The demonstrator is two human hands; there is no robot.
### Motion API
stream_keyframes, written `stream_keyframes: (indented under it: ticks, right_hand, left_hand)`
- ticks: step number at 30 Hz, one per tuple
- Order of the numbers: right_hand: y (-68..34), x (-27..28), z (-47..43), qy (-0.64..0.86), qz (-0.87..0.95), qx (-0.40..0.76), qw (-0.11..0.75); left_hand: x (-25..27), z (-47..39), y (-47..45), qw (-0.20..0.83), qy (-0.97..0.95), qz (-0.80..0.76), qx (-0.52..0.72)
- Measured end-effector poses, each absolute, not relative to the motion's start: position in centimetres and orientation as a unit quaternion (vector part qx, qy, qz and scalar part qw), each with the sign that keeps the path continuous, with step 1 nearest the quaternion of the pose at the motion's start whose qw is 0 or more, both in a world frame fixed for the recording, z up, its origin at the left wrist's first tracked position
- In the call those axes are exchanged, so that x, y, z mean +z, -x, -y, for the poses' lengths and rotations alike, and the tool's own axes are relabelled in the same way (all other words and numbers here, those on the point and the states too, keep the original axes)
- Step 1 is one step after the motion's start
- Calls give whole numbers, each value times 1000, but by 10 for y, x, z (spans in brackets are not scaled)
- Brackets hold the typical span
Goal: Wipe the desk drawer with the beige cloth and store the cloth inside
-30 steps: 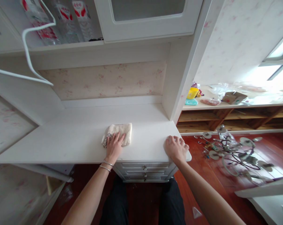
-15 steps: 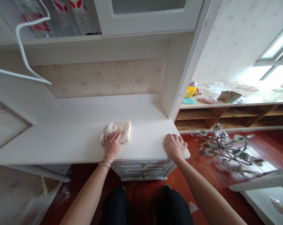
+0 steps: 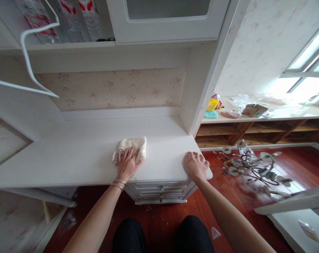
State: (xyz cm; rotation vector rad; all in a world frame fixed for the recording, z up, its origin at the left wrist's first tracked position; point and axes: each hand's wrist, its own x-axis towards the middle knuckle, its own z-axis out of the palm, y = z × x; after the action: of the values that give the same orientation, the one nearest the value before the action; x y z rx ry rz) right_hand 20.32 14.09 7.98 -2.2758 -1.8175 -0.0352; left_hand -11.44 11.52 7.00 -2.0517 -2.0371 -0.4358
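Note:
On the white desktop [image 3: 77, 151] lies a folded cream cloth [image 3: 137, 143] with a dark pattern at its left corner. My left hand [image 3: 128, 164] rests flat on the cloth's front part, fingers spread and thumb out to the right. Two thin bracelets [image 3: 119, 183] circle that wrist. Near the right end of the desktop, my right hand [image 3: 196, 165] leans palm down on the surface. Its fingers are slightly bent and a little apart, and no object shows in it.
Below the desktop stands a drawer unit [image 3: 161, 191]. A white cable [image 3: 26, 58] hangs at upper left, before a shelf with plastic bottles [image 3: 91, 23]. A dismantled chandelier [image 3: 254, 168] lies on the red floor, right. Overhead is a cabinet door [image 3: 170, 30].
My left thumb and fingers have spread wider on the cloth, which stays in about the same place. My right hand keeps its place on the desk. The view has shifted slightly.

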Motion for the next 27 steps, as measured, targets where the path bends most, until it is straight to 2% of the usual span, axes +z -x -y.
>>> stream_keyframes:
  ticks: [5, 12, 18, 22, 27]
  right_hand:
    - [-203, 77, -142, 773, 622, -10, 122]
    - [-204, 78, -141, 772, 622, -12, 128]
    - [-205, 81, -139, 770, 624, -9, 135]
    - [-205, 82, -139, 768, 627, -10, 131]
    - [-205, 78, -142, 771, 624, -10, 126]
  left_hand:
    - [73, -110, 109, 118, 740, 643, -154]
    - [72, -113, 109, 76, 749, 639, -155]
    - [72, -104, 108, 112, 747, 626, -192]
    - [67, -87, 131, 135, 686, 661, -273]
    - [68, -80, 192, 116, 512, 788, -321]
